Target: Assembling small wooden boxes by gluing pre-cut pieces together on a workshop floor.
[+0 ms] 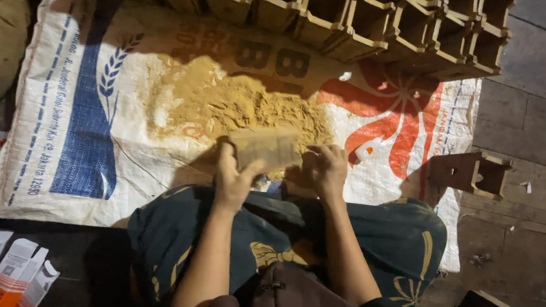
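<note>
Knees in dark green cloth [383, 229] with gold bows sit closest, and two bare arms reach out over them. Both hands hold one flat, pale block [265, 149]. It looks blurry, so its exact shape is hard to tell. The left hand [232, 177] has its grip closed around the block's left end, thumb up against it. The right hand [325, 168] has its fingers curled at the right end, but I cannot tell if it is pinching the block or just touching it.

Just past the block lies a heap of yellow-brown powder [233, 102], spread on a big white woven sack [78, 120] with blue and red prints. The sack lies flat on the floor.

Behind the powder stands a stack of brown hollow blocks [403, 22] with square holes. One more brown block [470, 173] sits alone to the right. Many blocks look already stacked, and plenty of powder is left. Small orange and white boxes [15, 279] lie by the left knee.
</note>
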